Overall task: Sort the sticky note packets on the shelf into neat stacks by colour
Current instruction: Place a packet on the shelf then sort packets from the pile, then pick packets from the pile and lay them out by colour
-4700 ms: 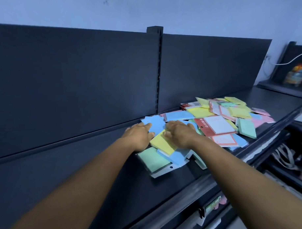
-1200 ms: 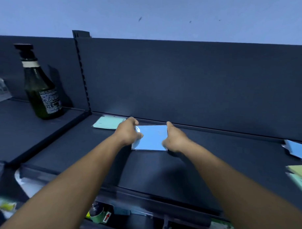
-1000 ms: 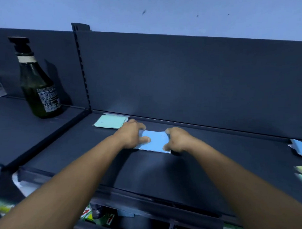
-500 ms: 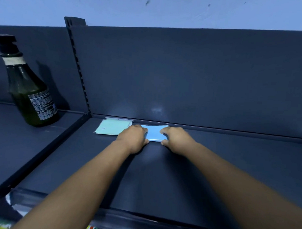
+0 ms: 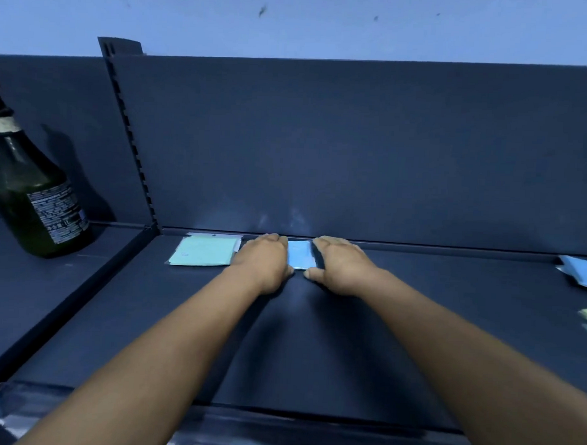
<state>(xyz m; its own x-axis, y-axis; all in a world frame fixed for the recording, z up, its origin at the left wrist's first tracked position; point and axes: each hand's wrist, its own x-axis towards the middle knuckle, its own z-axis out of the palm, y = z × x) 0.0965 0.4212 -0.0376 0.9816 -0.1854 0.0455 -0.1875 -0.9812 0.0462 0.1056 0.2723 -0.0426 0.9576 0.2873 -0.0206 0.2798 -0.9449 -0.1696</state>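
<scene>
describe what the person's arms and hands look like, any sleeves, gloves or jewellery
Both forearms are bare right up to the bottom edge of the head view, with no sleeve showing. The left hand and right hand wear no gloves, and no watch, bracelet or ring is visible on either wrist or on the fingers that show.

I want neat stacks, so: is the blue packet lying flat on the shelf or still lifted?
Flat. The blue packet lies on the shelf against the back panel, left hand and right hand pressing its sides.
</scene>
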